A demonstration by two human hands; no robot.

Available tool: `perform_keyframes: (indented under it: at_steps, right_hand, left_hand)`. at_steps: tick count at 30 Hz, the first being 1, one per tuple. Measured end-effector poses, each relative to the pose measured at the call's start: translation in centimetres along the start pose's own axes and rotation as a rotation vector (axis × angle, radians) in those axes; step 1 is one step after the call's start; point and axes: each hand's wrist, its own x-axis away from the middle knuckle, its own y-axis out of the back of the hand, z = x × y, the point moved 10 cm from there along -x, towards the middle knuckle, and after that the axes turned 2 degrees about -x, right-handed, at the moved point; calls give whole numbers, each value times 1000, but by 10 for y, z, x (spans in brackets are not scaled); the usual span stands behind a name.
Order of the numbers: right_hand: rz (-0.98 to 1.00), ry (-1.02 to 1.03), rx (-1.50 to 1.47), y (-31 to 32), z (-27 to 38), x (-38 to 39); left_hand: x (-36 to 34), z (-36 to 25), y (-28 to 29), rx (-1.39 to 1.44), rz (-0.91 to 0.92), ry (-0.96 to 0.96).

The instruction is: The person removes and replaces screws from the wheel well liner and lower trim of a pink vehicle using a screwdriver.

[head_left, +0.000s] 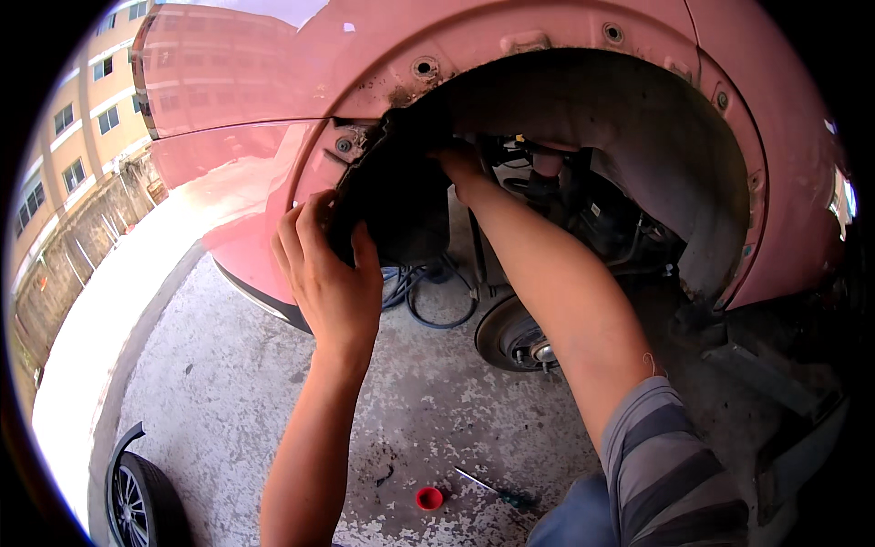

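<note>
In the wheel arch of a pink car [365, 82], a black wheel arch liner [401, 210] hangs at the left side of the opening. My left hand [328, 273] grips its outer edge, fingers over the rim by the body panel and thumb on the inner face. Deep in the arch, my right hand [458, 169] reaches up behind the upper part of the liner. Shadow and the liner hide its fingertips, so what they touch does not show. A brake disc [512, 335] sits low in the arch, beneath my right forearm.
Coiled dark hoses [442, 314] lie on the floor behind the liner. Nearer are a screwdriver [497, 488] and a small red cap [428, 498]. A wheel [146, 501] with a curved black strip [117, 465] against it stands at the lower left.
</note>
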Motion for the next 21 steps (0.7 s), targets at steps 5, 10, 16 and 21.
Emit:
perform_keyframes:
  at_steps: [5,10,16,21]
  right_hand:
    - [-50,149,44,-3,-4,7]
    - [-75,317,268,-3,15,4]
    - [-59,448,128,-12,34,-23]
    - [-213,125,256,-5,-3,6]
  left_hand:
    - [-8,15,0,83,-48,52]
    - [-13,17,1,112,-20,155]
    - [-18,0,10,40,13,41]
    - [-6,10,-2,-3,70,36]
